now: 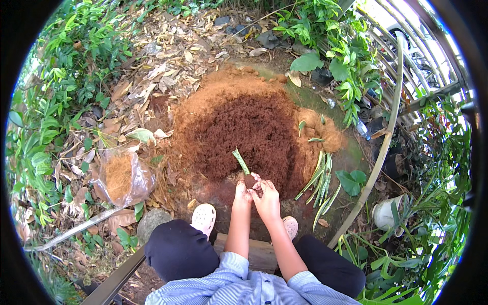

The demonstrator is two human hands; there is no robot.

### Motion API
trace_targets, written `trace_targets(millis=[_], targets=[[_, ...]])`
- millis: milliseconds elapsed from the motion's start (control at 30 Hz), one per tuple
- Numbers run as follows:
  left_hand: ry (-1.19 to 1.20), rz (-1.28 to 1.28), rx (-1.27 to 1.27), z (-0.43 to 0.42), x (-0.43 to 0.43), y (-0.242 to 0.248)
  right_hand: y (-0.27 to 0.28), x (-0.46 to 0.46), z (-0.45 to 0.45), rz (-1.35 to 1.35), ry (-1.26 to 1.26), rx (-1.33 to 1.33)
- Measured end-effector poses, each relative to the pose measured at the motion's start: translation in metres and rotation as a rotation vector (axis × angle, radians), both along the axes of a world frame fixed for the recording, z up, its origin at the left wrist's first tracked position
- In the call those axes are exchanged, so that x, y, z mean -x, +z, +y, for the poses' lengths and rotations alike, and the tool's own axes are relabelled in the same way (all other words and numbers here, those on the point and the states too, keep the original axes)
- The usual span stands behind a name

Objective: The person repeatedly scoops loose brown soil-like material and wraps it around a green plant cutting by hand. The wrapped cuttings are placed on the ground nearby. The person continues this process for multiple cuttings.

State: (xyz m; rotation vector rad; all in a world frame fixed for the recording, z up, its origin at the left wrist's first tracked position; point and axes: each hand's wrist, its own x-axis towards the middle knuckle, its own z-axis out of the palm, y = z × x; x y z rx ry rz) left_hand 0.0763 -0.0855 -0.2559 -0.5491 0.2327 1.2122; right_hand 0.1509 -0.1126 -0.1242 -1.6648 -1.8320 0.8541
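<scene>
My left hand point(243, 192) and my right hand point(265, 193) are close together at the near edge of a mound of dark, moist coir point(248, 133). A striped green leaf cutting point(241, 161), probably snake plant, sticks up and away from me at my left fingertips. Its lower end meets a small dark clump point(250, 180) between the hands. My right fingers are bent beside that clump and smeared with brown bits; their exact hold is partly hidden. To the right lie several long striped leaf strips point(323, 177) on the ground.
Dry, lighter coir point(236, 82) rims the mound's far side. A clear plastic bag point(139, 179) of fibre lies left, near a round stone point(153, 224). A bent pole point(381, 152), a white pot point(385, 214) and a plastic bottle point(362, 129) are at right.
</scene>
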Motion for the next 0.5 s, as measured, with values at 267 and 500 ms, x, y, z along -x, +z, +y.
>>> trace_targets(millis=[267, 500], targets=[[0.138, 0.259, -0.030, -0.014, -0.008, -0.007, -0.014, 0.001, 0.021, -0.337, 0.181, -0.410], [0.132, 0.102, -0.186, -0.022, -0.003, -0.030, -0.065, -0.005, 0.030, -0.281, 0.494, -0.421]])
